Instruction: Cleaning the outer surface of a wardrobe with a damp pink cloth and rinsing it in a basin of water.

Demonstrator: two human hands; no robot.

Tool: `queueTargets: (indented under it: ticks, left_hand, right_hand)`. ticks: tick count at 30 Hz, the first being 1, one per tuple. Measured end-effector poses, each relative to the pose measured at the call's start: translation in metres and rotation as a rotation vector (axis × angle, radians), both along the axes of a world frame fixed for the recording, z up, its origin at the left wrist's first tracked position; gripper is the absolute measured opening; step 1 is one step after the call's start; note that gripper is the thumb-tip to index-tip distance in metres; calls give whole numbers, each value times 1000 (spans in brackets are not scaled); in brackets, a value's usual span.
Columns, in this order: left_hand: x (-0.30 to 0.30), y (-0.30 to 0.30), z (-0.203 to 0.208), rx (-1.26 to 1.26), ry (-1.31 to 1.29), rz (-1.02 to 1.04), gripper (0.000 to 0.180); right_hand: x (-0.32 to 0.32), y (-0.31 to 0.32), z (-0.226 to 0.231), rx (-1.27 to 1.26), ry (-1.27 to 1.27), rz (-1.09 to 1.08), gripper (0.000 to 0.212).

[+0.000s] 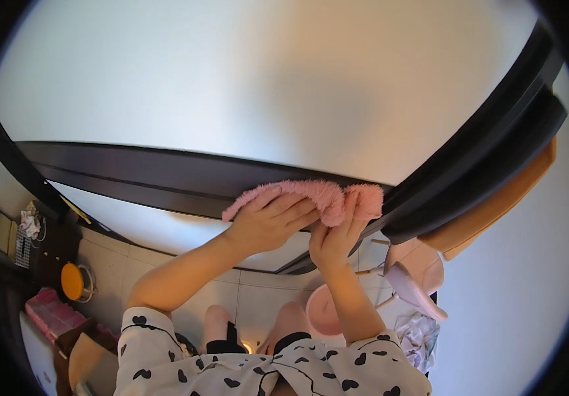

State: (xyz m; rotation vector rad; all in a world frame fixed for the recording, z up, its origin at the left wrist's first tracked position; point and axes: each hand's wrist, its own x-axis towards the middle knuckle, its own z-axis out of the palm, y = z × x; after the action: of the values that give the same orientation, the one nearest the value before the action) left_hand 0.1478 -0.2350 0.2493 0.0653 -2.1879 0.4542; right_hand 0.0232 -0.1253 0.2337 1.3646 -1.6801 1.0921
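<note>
The bare left hand [262, 226], fingers slightly spread, lies on a fluffy pink cloth [327, 197]; the bare right hand [334, 241] touches its right end, pinch unclear; the cloth lies against a long dark band [132, 167].

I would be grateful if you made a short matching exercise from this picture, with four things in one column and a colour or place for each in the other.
1. fluffy cloth
2. round stool
3. chair
4. dark band

A. orange-topped, toward the picture's left
B. along the lower edge of the large white panel
C. touched by the left hand and right hand
D. pale pink, toward the picture's right

Pairs: 1-C; 2-A; 3-D; 4-B
</note>
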Motion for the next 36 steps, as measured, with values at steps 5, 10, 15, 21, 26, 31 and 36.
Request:
queueTargets:
  ticks: [5, 10, 15, 21, 26, 31, 36]
  left_hand:
    - [-4, -3, -24, -42, 47, -38, 33]
    - [-6, 3, -70, -83, 171, -5, 31]
    - [-9, 11, -126, -75, 178, 21, 32]
    - [9, -2, -151, -107, 32, -68, 34]
    - [17, -3, -132, -144, -53, -145, 35]
    - [36, -17, -127, -101, -62, -200, 44]
    - [55, -35, -66, -134, 556, 150, 31]
  right_hand:
    - [-6, -7, -24, -91, 109, 33, 55]
    - [-4, -8, -68, -184, 209, 36, 53]
    - [-8, -3, -122, -219, 251, 14, 59]
    - [-7, -1, -158, -133, 215, 32, 63]
    - [-9, 1, -152, -145, 282, 26, 60]
    - [28, -12, -116, -235, 264, 225, 59]
    - [51, -60, -31, -278, 467, 133, 60]
